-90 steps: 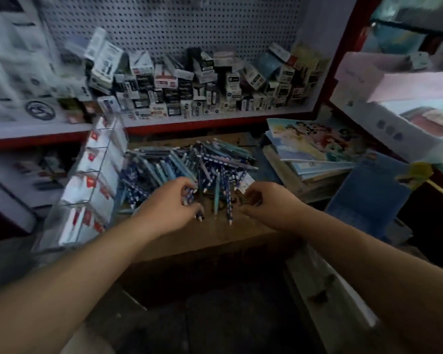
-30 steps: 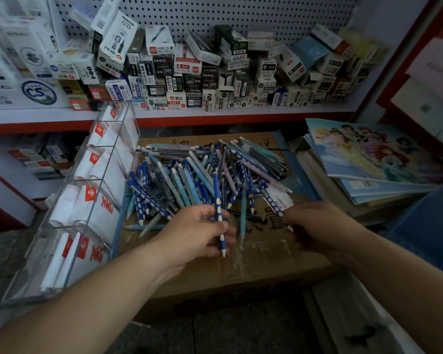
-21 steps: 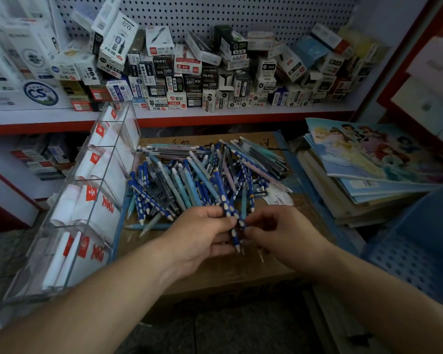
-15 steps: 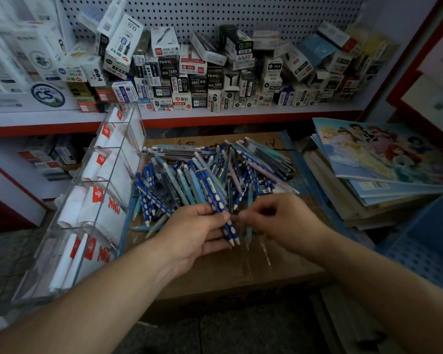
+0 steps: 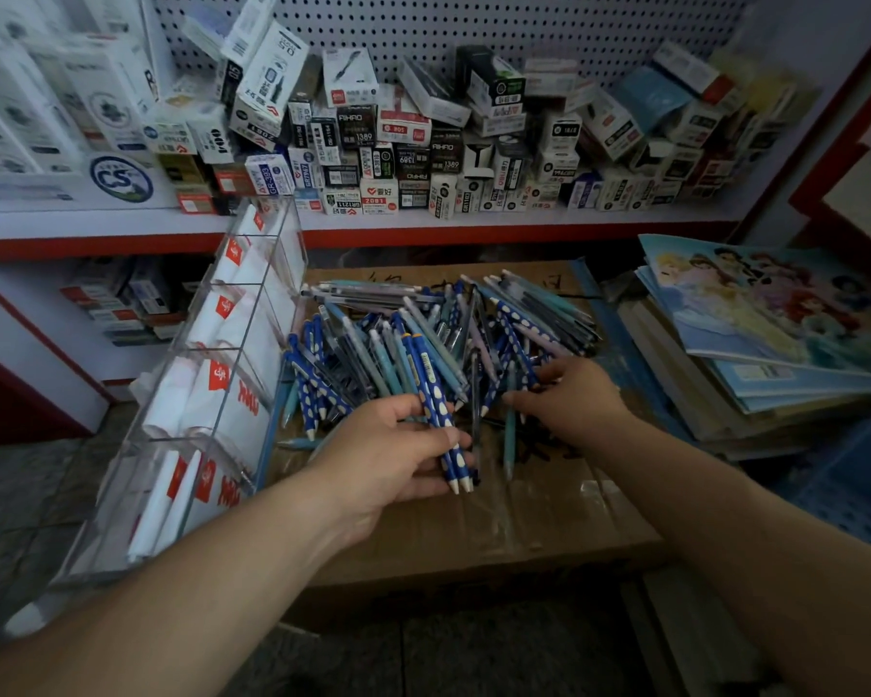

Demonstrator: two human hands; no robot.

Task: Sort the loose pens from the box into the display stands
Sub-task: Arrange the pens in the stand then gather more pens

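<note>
A heap of loose pens (image 5: 423, 334), blue with white dots, teal and grey, lies on a closed cardboard box (image 5: 534, 515). My left hand (image 5: 388, 460) grips a small bundle of dotted blue pens (image 5: 436, 410), tips pointing toward me. My right hand (image 5: 571, 399) reaches into the right side of the heap, its fingertips on pens there; whether it grips one is hidden. A clear acrylic display stand (image 5: 207, 394) with tiered compartments and red-and-white labels stands left of the box.
A shelf (image 5: 473, 228) behind the box carries several small pen cartons under a pegboard. Stacked picture notebooks (image 5: 775, 314) lie to the right, with a blue perforated basket (image 5: 856, 485) below them. Tiled floor lies to the left.
My right hand has left the bundle and moved right into the heap. My left hand keeps its grip on the dotted blue pens, now more than one.
</note>
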